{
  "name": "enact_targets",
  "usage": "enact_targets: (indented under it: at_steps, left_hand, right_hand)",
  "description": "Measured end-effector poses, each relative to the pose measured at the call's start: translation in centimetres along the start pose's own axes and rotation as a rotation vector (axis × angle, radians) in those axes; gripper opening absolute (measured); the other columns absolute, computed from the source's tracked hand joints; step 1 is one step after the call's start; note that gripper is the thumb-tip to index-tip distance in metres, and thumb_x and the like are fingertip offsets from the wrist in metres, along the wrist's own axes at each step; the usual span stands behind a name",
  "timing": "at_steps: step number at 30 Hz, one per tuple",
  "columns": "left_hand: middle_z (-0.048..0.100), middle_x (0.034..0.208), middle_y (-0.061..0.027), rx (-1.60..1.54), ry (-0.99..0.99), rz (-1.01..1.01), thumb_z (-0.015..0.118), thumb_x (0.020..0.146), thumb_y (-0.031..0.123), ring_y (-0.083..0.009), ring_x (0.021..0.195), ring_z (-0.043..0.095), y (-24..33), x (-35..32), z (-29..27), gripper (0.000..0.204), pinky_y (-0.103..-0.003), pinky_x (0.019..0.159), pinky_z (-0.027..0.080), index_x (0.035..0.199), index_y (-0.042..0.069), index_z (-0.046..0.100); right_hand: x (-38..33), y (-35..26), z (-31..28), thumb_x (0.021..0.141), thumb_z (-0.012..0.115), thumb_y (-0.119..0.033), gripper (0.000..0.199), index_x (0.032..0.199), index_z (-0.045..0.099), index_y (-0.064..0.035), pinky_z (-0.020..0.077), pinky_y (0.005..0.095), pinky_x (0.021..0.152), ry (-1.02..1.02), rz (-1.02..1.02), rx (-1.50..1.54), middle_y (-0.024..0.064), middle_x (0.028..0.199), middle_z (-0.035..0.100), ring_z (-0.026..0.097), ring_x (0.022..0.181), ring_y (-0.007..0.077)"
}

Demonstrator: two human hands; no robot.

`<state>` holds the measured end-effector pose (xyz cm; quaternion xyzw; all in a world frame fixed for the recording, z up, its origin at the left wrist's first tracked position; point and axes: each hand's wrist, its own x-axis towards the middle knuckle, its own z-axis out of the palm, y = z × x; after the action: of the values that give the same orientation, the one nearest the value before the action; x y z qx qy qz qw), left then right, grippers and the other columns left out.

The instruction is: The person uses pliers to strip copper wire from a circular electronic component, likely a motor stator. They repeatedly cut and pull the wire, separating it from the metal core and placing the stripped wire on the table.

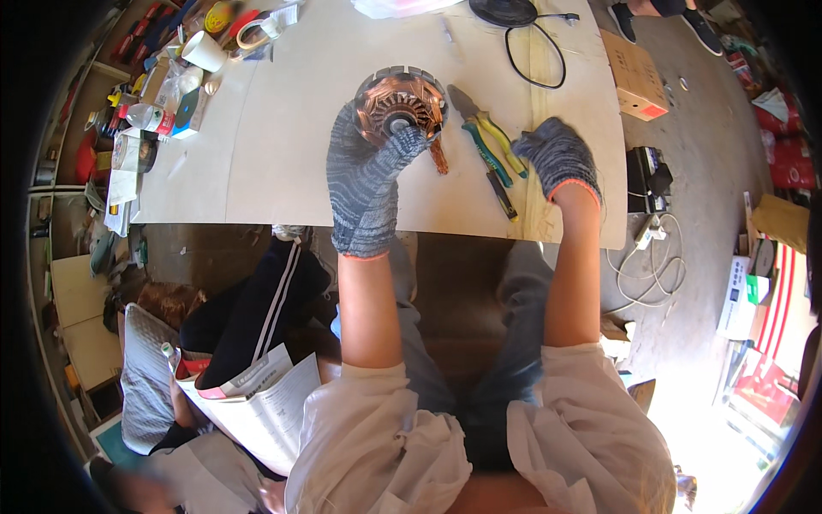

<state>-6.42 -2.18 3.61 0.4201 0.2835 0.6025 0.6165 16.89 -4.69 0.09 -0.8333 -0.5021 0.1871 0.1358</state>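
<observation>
Left hand (pixel 366 176) in grey knit cloth glove, rough weave; at its fingertips motor stator (pixel 401 104), shiny copper windings, bright metal rim; right hand (pixel 558 154) in same knit cloth, orange cuff; just left of its fingers pliers (pixel 485 128), dull metal jaws, glossy green-yellow plastic grips; table (pixel 282 146) pale matt board, smooth.

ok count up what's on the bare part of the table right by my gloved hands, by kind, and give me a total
Copper-wound motor stator, under the left hand: 1
Pliers with green and yellow handles: 1
Screwdriver with a dark handle, near the right hand: 1
Total: 3
</observation>
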Motion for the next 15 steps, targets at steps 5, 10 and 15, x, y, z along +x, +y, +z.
enact_targets:
  at_steps: [5,10,15]
  left_hand:
    - [0.058,0.108,-0.0096,-0.031,0.009,0.06,0.076,0.071,0.011,-0.0176,0.098,0.056,-0.1,0.2,-0.4,0.055,-0.03,0.085,0.048,0.118,-0.002,0.05]
    - [0.056,0.111,-0.0112,-0.052,0.015,0.047,0.076,0.071,0.01,-0.0196,0.101,0.056,0.1,0.0,0.0,0.059,-0.032,0.087,0.048,0.121,-0.002,0.047]
    - [0.057,0.108,-0.0091,-0.036,0.023,0.035,0.079,0.068,0.011,-0.0181,0.099,0.055,0.6,-0.2,0.0,0.061,-0.031,0.088,0.047,0.119,-0.002,0.049]
  right_hand:
    - [-3.1,-4.1,1.6,0.065,0.076,-0.037,0.049,0.096,0.059,-0.0031,0.0483,0.0404,0.077,-0.416,0.036,-0.271,0.0186,0.094,0.064,0.061,0.09,0.0336]
    - [-3.2,-3.2,3.3,0.08,0.058,-0.014,0.028,0.106,0.055,-0.0048,0.049,0.0437,0.079,-0.276,0.08,-0.209,0.0206,0.099,0.063,0.061,0.094,0.0371]
    - [-3.8,-4.3,1.2,0.082,0.053,-0.011,0.024,0.105,0.058,-0.0081,0.0471,0.0436,0.08,-0.225,-0.036,-0.212,0.019,0.099,0.063,0.059,0.094,0.0364]
